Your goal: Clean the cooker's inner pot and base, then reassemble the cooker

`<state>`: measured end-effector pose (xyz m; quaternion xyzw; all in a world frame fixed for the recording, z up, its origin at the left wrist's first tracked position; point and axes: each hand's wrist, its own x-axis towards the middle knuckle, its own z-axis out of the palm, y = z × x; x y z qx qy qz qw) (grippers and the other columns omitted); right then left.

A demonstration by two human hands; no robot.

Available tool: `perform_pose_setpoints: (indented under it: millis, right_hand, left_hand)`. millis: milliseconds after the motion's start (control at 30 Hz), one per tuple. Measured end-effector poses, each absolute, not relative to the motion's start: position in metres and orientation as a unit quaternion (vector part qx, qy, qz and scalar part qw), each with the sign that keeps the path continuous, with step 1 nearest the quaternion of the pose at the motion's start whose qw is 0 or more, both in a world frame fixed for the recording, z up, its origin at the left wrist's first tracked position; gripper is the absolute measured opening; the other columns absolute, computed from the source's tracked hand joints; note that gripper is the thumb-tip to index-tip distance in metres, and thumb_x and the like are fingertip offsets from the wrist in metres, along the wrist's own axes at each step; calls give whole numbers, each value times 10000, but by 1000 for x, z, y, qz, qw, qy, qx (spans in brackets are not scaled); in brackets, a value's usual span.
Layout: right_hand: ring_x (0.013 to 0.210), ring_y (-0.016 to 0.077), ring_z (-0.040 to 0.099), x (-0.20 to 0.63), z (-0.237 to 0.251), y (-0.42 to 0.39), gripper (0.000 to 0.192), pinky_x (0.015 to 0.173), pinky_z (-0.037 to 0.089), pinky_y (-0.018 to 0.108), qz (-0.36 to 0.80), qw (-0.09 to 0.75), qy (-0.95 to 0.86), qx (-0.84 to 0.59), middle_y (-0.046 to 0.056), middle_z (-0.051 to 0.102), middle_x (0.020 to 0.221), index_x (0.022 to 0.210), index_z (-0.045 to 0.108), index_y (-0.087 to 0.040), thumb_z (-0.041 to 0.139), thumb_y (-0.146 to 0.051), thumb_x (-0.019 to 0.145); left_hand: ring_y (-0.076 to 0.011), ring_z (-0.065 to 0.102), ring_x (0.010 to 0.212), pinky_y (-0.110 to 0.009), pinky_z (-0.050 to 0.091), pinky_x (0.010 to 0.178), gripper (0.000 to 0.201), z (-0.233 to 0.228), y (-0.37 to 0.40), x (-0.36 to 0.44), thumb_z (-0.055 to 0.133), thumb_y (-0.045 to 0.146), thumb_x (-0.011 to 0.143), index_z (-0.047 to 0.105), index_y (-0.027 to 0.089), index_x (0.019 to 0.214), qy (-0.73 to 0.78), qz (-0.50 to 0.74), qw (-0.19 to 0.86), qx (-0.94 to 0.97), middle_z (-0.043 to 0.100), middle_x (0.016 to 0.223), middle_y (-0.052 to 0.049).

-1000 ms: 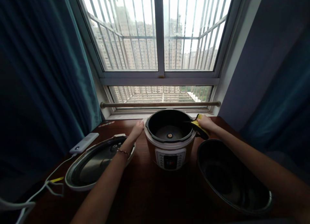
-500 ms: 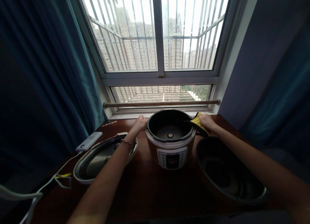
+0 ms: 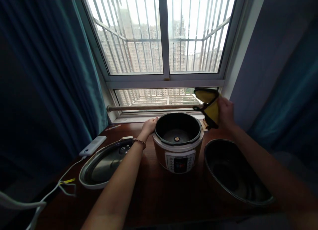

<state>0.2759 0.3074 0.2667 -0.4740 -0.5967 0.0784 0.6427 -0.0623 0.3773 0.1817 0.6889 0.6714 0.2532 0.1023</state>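
Note:
An electric pressure cooker point(image 3: 178, 157) stands upright without its lid, its dark inside bare down to a small round piece in the middle of the floor. My left hand point(image 3: 149, 125) is closed on the cooker's left rim, steadying its side. Raised above the cooker's right edge, my right hand point(image 3: 226, 111) grips a yellow cloth with black edging point(image 3: 211, 105), which hangs partly folded. Below that hand, the dark inner pot point(image 3: 231, 170) rests on the table. Left of the cooker, the detached lid point(image 3: 106, 163) lies with its metal inside facing up, partly behind my left forearm.
A white power bank point(image 3: 93, 145) with a white cable point(image 3: 52, 190) lies at the table's left side. The brown wooden table point(image 3: 149, 197) meets a windowsill at the back, with a rail point(image 3: 149, 107) across the window. Blue curtains point(image 3: 81, 74) hang at both sides.
My right hand has lifted the yellow cloth up and out of the cooker's rim, and the cloth has opened out more. My left hand stays at the cooker's left side.

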Motion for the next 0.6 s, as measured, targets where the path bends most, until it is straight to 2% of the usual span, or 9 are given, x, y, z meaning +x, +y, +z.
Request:
perform_pose_setpoints:
  millis: [33, 133, 200, 267, 367, 500, 600]
  right_hand:
    - [603, 152, 530, 263, 263, 298, 446, 534, 397, 242, 103, 554, -674, -478, 34, 584, 666, 770, 608, -144, 342, -492, 855]
    - [583, 153, 552, 219, 241, 271, 468, 548, 381, 233, 145, 189, -859, -454, 39, 602, 616, 674, 628, -150, 341, -463, 870]
    - [675, 185, 607, 196, 226, 259, 483, 610, 395, 246, 89, 60, -883, -457, 74, 660, 718, 732, 668, -161, 298, -426, 893]
    - [780, 209, 634, 185, 218, 254, 501, 664, 404, 254, 42, 13, -887, -459, 100, 686, 844, 825, 691, -177, 249, -397, 911]
    - [835, 228, 642, 191, 220, 264, 499, 688, 413, 263, 33, -31, -885, -463, 126, 687, 904, 865, 701, -163, 254, -378, 910]
    - [815, 244, 642, 212, 227, 300, 357, 676, 430, 279, 71, -87, -869, -482, 142, 689, 846, 763, 708, -122, 430, -331, 839]
    - [727, 215, 639, 220, 230, 331, 208, 671, 446, 270, 82, -85, -858, -500, 108, 678, 692, 621, 681, -120, 586, -272, 728]
  left_hand:
    - [-244, 609, 902, -271, 398, 730, 595, 182, 377, -62, 229, 537, 864, 685, 157, 824, 672, 252, 102, 689, 690, 929, -136]
    - [-241, 616, 837, -272, 392, 683, 603, 183, 375, -62, 228, 550, 859, 688, 166, 795, 671, 250, 102, 690, 694, 884, -127]
    - [-237, 616, 808, -271, 384, 656, 597, 184, 374, -62, 232, 547, 859, 689, 169, 785, 673, 248, 101, 689, 694, 862, -122]
    - [-233, 616, 790, -269, 378, 637, 590, 184, 373, -61, 235, 538, 862, 689, 171, 782, 675, 247, 101, 688, 695, 845, -118]
    - [-231, 616, 772, -268, 373, 623, 586, 184, 373, -61, 237, 527, 866, 690, 166, 780, 674, 247, 103, 688, 695, 832, -119]
    - [-243, 618, 780, -276, 374, 619, 592, 185, 371, -60, 241, 523, 868, 692, 150, 782, 676, 249, 106, 685, 693, 841, -136]
    - [-245, 620, 804, -275, 381, 632, 574, 187, 369, -60, 258, 514, 871, 695, 148, 809, 679, 252, 110, 680, 695, 867, -137]
